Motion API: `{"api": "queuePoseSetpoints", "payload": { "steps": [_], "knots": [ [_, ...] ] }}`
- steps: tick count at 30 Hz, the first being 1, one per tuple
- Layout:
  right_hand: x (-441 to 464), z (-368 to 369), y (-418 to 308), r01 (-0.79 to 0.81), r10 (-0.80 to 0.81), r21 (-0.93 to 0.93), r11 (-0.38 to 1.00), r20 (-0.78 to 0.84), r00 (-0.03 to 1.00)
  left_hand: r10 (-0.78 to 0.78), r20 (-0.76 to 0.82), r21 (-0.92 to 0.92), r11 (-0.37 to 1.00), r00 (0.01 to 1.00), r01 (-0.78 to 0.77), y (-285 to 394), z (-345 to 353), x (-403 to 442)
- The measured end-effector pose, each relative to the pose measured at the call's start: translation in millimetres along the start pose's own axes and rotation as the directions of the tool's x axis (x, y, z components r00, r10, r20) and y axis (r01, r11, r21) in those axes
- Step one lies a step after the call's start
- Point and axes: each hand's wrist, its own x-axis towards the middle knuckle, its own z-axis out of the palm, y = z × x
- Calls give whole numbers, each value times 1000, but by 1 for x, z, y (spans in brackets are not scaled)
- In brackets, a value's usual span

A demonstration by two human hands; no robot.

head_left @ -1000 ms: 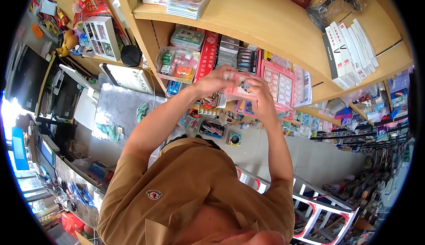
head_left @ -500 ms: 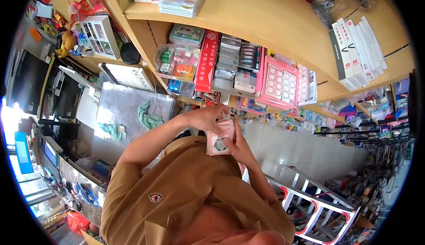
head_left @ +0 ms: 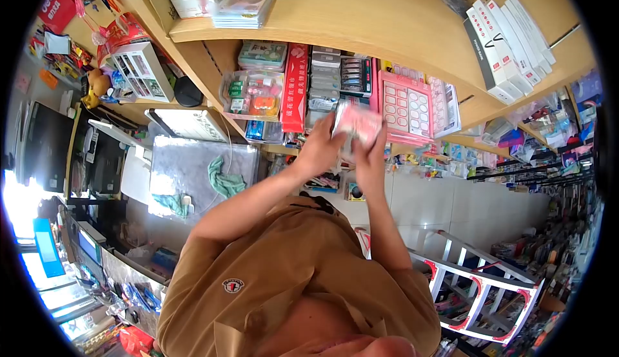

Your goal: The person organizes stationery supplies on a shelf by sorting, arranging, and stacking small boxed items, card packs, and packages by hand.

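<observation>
Both of my hands hold a small pink-and-white stack of flat pieces (head_left: 358,125), blurred by motion, so its exact kind does not show. My left hand (head_left: 318,148) grips its left side with curled fingers. On its right side, my right hand (head_left: 370,162) is closed around the edge. The stack is raised before the shelf, in front of grey boxed goods (head_left: 324,80) and left of a pink box with rounded windows (head_left: 407,106).
A wooden shelf (head_left: 361,25) curves across the top, bearing white power bank boxes (head_left: 500,60). A red box (head_left: 296,89) stands among goods below. A stepladder (head_left: 477,292) is at lower right. Left is a grey surface (head_left: 184,164) with a green cloth (head_left: 224,176).
Both hands have carried the pink stack up and to the right, away from my body and towards the shelf. The view has shifted slightly.
</observation>
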Motion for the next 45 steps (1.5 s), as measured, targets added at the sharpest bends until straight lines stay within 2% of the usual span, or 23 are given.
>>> {"api": "queuePoseSetpoints", "payload": {
  "steps": [2,3,4,6,7,13,15,18,21,25,27,28,29,31,33,35,37,39,41,42,43,44,45],
  "knots": [
    [42,2,-6,-24,23,-8,1000,-32,999,-51,31,-112,992,998,55,12,2,33],
    [59,2,2,-44,17,-349,936,-78,997,-116,92,-214,968,989,134,21,1,43],
    [68,3,8,-77,-4,-646,760,-123,992,-106,87,-214,969,991,123,16,5,50],
    [77,6,11,2,-112,-711,703,-107,988,-244,165,-432,853,956,292,7,14,68],
    [80,8,10,62,-197,-771,633,-83,977,-241,160,-435,853,957,287,6,15,75],
    [82,5,3,48,-247,-807,589,-123,961,-269,250,-531,765,930,364,-3,30,89],
    [80,5,7,39,-269,-812,582,-147,952,-336,211,-669,635,918,386,-6,38,86],
    [85,10,29,178,-397,-841,511,-48,917,-441,222,-661,587,869,467,-10,34,86],
    [80,9,34,199,-491,-873,444,-52,870,-495,212,-677,548,843,492,-9,27,88],
    [49,-6,10,158,-374,-864,479,-38,927,-489,165,-738,516,857,436,2,23,75],
    [32,-13,24,259,-271,-868,423,152,950,-413,181,-822,435,893,368,-6,21,69],
    [28,-14,25,291,-332,-897,333,178,927,-374,172,-704,600,911,380,7,16,62],
    [26,-14,27,279,-327,-899,338,166,930,-335,164,-560,743,928,367,21,10,55],
    [30,-12,30,246,-323,-908,340,133,937,-417,238,-715,536,877,449,24,14,61],
    [30,-12,26,234,-326,-899,371,110,939,-383,250,-709,553,889,438,33,10,55],
    [27,-17,15,227,-330,-890,396,94,939,-433,254,-498,708,865,501,47,-6,53],
    [23,-25,-3,210,-359,-914,347,77,930,-430,261,-542,675,864,500,30,-14,56],
    [20,-26,-11,166,-327,-880,446,12,945,-434,269,-583,637,859,505,13,-17,57],
    [25,-25,-9,316,-435,-854,414,119,892,-374,295,-565,674,879,476,3,-18,61],
    [28,-21,-6,340,-441,-841,421,137,887,-353,306,-404,792,884,457,4,-16,64],
    [34,-22,-3,337,-440,-842,422,134,888,-354,308,-402,793,883,458,4,-15,62],
    [39,-23,-1,362,-435,-846,391,177,883,-263,247,-87,952,933,292,5,-13,59],
    [45,-25,0,390,-432,-848,359,219,875,-147,220,248,965,964,90,9,-12,58]
  ]
}}
